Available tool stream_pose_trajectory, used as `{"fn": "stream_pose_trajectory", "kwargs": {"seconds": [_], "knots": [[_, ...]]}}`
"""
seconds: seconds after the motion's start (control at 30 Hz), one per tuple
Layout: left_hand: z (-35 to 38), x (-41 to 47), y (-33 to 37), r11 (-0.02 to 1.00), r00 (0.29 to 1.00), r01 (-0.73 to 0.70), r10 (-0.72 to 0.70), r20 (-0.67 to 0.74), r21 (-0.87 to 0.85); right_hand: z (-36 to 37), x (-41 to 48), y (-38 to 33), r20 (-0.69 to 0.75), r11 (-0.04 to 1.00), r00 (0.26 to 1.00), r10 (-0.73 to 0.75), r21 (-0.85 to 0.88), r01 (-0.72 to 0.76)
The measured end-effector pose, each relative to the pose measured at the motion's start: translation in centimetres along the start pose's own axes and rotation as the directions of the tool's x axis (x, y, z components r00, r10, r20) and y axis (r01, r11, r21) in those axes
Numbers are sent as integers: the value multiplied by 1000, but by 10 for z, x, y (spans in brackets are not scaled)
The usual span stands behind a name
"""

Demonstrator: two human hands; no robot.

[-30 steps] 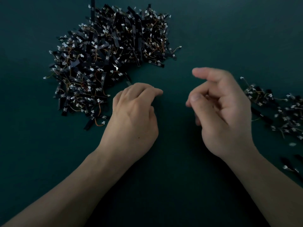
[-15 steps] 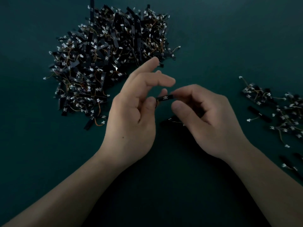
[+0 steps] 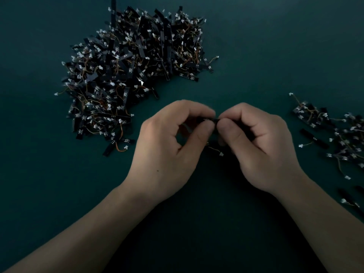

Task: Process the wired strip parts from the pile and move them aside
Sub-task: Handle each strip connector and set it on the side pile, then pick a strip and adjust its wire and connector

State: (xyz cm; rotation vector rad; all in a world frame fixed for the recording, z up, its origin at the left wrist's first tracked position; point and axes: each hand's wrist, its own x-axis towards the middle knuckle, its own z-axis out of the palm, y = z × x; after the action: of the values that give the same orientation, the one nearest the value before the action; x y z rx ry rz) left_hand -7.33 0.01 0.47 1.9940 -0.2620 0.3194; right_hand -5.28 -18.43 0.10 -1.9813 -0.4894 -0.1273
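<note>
A big pile of black wired strip parts with white connectors and orange wires lies at the upper left of the dark green table. Below it, in the middle, my left hand and my right hand meet fingertip to fingertip. Between them they pinch one short black strip part, each hand on one end. Its thin wire with a white connector hangs below, between the hands. Most of the strip is hidden by the fingers.
A smaller scattered group of the same parts lies at the right edge, with a few loose ones lower down. The dark green table surface stretches between the two groups and in front of my arms.
My left hand picked a strip from the pile's edge, and the right hand came in to take its other end. Both hands have since curled tighter around it.
</note>
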Motion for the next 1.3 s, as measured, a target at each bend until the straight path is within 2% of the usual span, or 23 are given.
{"fn": "stream_pose_trajectory", "kwargs": {"seconds": [0.1,0.3,0.7,1.3], "knots": [[-2,1,4,999,1000,28,-28,-12,36,-1,0,-1,9,1000,1000,-2,16,2],[-2,3,5,993,992,119,-118,49,-13,0,0,0,-27,1000,999,-21,14,22],[-1,2,6,998,993,62,-62,97,-1,2,-1,-1,-18,999,999,35,24,-35],[-1,3,7,995,992,81,-76,97,-51,-1,0,1,18,999,1000,-10,53,9]]}}
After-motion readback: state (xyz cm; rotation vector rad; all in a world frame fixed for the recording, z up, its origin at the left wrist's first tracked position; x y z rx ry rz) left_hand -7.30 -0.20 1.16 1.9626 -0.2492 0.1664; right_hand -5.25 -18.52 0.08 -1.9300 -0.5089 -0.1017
